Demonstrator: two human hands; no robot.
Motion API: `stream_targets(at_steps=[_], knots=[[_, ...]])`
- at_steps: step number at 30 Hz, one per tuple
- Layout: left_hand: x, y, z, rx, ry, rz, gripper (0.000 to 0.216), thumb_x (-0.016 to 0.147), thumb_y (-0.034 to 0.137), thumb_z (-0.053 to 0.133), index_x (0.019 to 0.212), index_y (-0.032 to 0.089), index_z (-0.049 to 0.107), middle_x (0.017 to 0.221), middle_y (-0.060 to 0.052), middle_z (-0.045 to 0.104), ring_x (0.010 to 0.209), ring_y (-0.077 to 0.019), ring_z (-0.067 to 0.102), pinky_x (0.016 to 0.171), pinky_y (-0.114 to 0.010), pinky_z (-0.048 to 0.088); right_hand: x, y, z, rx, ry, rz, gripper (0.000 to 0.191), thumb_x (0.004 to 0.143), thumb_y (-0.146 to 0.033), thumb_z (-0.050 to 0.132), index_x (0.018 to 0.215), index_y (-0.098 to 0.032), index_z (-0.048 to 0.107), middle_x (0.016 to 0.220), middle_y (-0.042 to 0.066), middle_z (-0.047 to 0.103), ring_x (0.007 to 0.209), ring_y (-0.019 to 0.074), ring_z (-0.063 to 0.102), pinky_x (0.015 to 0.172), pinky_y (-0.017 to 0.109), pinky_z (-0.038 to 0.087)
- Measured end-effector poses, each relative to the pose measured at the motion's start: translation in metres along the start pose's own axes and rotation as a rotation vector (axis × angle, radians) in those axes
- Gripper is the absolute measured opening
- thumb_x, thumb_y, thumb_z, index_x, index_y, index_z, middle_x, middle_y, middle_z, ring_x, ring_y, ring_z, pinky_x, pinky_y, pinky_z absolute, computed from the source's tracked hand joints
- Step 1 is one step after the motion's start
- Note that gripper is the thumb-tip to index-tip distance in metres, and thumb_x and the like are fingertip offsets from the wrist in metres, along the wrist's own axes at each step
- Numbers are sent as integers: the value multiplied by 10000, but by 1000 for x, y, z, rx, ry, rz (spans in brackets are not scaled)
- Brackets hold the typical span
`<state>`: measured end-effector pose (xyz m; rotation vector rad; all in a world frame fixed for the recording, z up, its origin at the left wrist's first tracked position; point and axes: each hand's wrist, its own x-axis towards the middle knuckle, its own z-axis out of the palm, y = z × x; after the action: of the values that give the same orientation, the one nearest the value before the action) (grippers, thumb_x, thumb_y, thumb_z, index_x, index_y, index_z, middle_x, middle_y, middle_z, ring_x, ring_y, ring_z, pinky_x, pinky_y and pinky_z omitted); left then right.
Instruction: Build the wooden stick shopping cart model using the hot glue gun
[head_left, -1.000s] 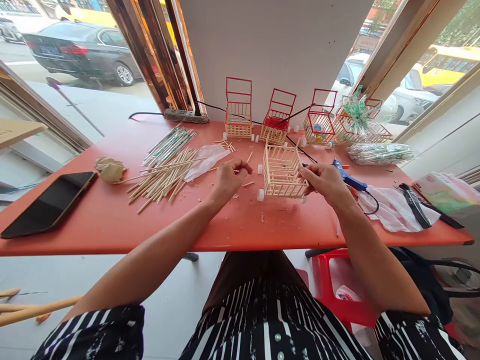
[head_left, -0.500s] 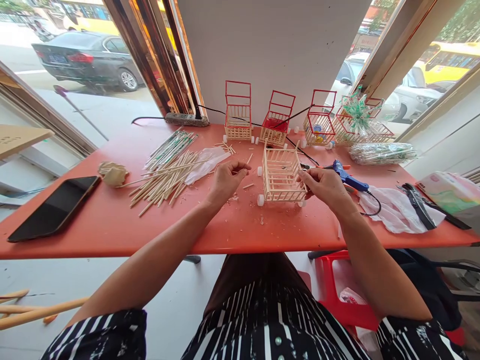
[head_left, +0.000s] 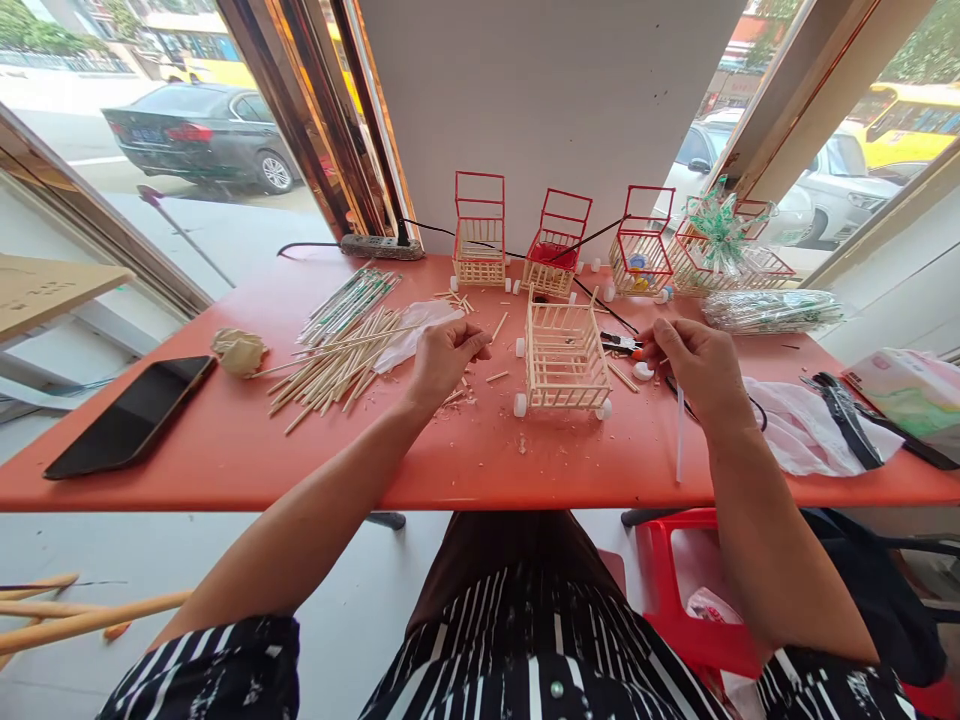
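A small cart of pale wooden sticks [head_left: 566, 385] with white wheels stands on the table between my hands, touched by neither. To its left, my left hand [head_left: 448, 365] hovers with thumb and fingers curled together; anything in the pinch is too small to see. My right hand [head_left: 697, 370] is right of the cart with fingers curled in, where it blocks the view of the blue glue gun; what it grips is hidden. Close to its fingertips are orange-handled pliers [head_left: 621, 343] and a loose white wheel [head_left: 643, 371]. A translucent stick [head_left: 680, 440] lies below my right hand.
Wooden sticks [head_left: 341, 365] and wrapped sticks [head_left: 349, 305] lie left, near a phone [head_left: 131, 415]. Several red-trimmed carts [head_left: 480, 245] line the back, beside a power strip [head_left: 382, 247]. Right are plastic packets [head_left: 772, 310] and a white cloth [head_left: 795, 430]. Wood scraps [head_left: 496, 377] litter the red table [head_left: 450, 480].
My right hand has let go of the cart's right side and moved right, over where the blue glue gun was visible. My left hand has barely moved. The cart stays in place.
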<state>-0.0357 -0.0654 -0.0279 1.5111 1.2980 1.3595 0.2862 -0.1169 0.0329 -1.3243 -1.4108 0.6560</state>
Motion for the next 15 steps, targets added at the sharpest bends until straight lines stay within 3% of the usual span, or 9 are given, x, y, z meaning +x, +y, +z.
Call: stream_targets(at_steps=[8,15], knots=[[2,3,-6,178,84,71,373,918,336,652,575,201,589,482,25,565,476,-107,499,544,-234,373,20,23,10,115,182,-179,663,811,-866,716,728,-208,715,581,-21,586,460,74,482,405,210,345],[-5,2,-2,280,59,181,352,928,397,621,630,213,584,529,26,558,521,-124,495,586,-261,383,11,34,5,-25,216,-206,692,869,-883,626,729,-212,721,560,-9,604,467,100,509,457,242,387]])
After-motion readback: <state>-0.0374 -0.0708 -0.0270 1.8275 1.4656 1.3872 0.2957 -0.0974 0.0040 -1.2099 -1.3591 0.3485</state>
